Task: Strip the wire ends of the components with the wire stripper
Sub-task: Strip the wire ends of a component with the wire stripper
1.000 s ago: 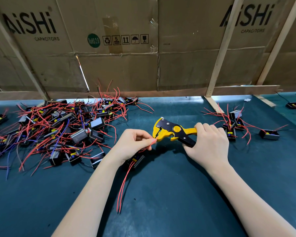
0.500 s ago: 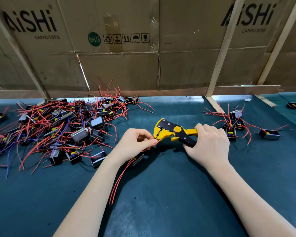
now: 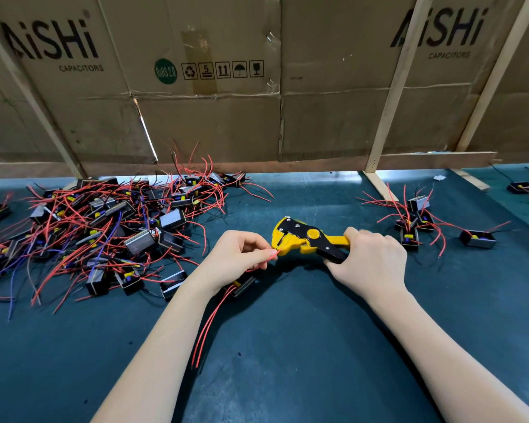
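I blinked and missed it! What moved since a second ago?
The dangling red wires swung left, toward the left arm. The left hand still pinches a wire end at the stripper, and the right hand still grips its handles. Both piles stayed put.

One head-worn wide-angle view, looking forward and down

The camera is sitting above the person's forearms, tilting down onto the counter [image 3: 287,346] and facing a cardboard wall [image 3: 333,87] at its far edge. It is sitting close: both hands are filling the centre, left hand [image 3: 235,261] and right hand [image 3: 370,261], and straight edges are bowing toward the frame's sides. No second view is sharing the scene.
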